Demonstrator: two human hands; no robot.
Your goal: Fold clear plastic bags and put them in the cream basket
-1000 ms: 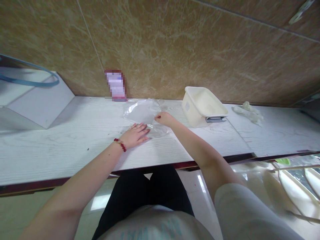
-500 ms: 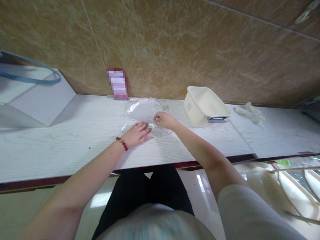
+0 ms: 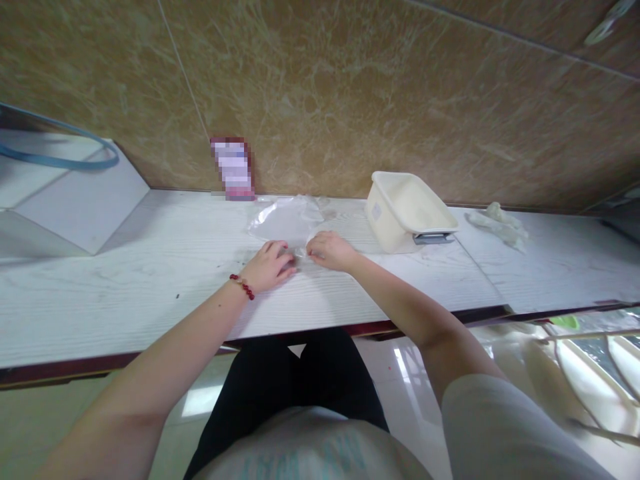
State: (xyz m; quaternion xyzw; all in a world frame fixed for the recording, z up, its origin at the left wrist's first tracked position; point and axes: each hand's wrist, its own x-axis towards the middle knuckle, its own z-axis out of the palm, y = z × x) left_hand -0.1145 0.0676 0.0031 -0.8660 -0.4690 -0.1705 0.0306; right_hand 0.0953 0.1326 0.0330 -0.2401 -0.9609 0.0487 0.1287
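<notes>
A clear plastic bag lies flat on the white wood-grain counter, its upper part smooth and shiny. At its near edge my left hand, with a red bead bracelet at the wrist, has curled fingers on the plastic. My right hand is closed on the same near edge, its fingertips pinched just right of the left fingers. The part of the bag between and under the fingers is mostly hidden.
A cream plastic bin with a grey latch stands right of my hands. Crumpled clear plastic lies farther right. A phone with a blurred screen leans on the marble wall. White boxes with a blue strap stand at left.
The near flap of the bag, spread below my hands before, is now gathered at the fingers. My left fingers have curled in, and my right hand has moved slightly nearer.
</notes>
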